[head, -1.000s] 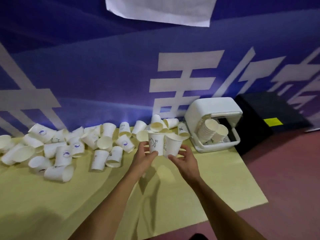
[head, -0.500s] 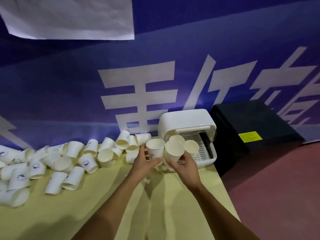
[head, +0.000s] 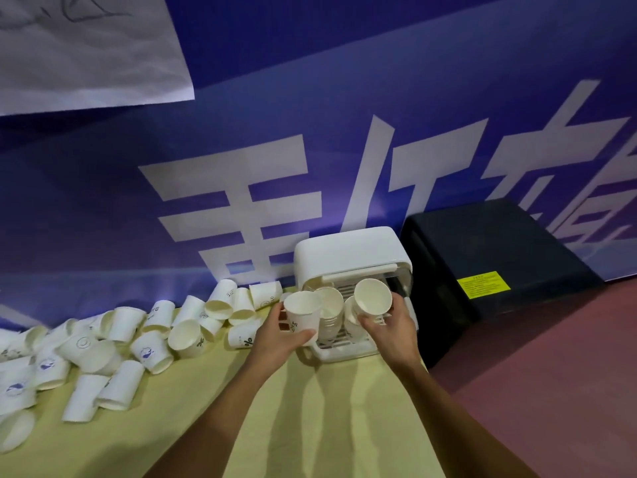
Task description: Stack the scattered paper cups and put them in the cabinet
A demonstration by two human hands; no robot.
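A small white cabinet (head: 348, 251) with its front open stands on the yellow table (head: 310, 426). My left hand (head: 279, 336) grips a white paper cup (head: 303, 313) just in front of the opening. My right hand (head: 389, 329) holds another paper cup (head: 372, 298), tilted, at the cabinet's mouth. Stacks of cups (head: 331, 310) lean inside the cabinet between my hands. Several loose paper cups (head: 113, 343) lie scattered on the table to the left.
A black box (head: 489, 257) with a yellow label stands right of the cabinet. A blue banner wall (head: 310, 150) rises behind the table, with a white paper sheet (head: 86, 46) hanging at top left. Reddish floor (head: 551, 391) lies to the right.
Both hands have carried their cups rightward and forward from the pile to the cabinet's open front. The view has swung right and closer.
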